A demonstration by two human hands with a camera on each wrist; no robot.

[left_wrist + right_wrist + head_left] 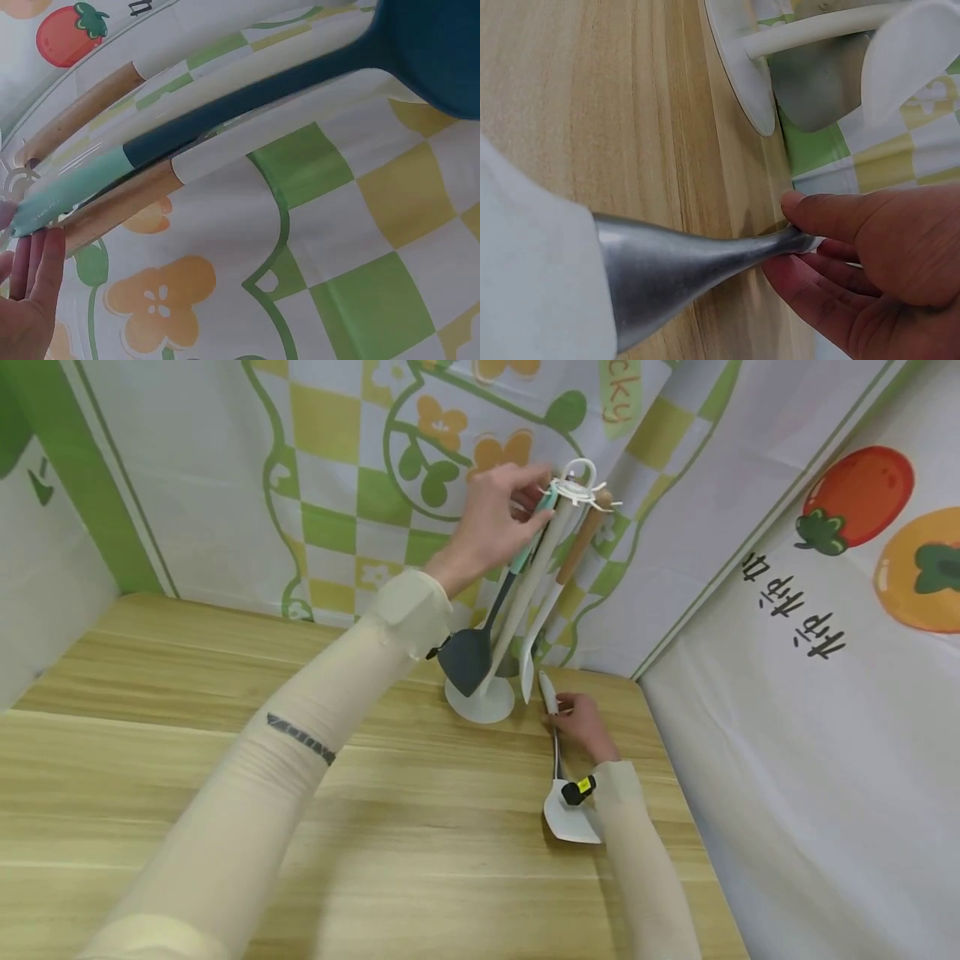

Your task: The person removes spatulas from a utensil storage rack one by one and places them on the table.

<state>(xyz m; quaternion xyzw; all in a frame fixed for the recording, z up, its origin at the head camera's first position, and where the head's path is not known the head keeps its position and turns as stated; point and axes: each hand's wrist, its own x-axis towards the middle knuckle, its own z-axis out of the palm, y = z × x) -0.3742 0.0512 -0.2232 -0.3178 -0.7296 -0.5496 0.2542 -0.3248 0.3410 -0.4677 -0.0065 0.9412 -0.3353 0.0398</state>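
The left hand (498, 522) pinches the mint handle of the dark spatula (467, 658) hanging on the white utensil rack (483, 697), which stands near the counter's (187, 752) back right corner. Just beside its base, the right hand (585, 724) grips the white spatula (570, 814), lying flat near the right edge. Patterned cloth (225, 485) walls the counter; bare wood stretches left.

The head view looks forward and down on the wooden table (225, 760) and the utensil rack (525, 585) from some distance. The left wrist view looks very close along the hanging handles. The right wrist view is low over the table and shares the rack base (739, 67).
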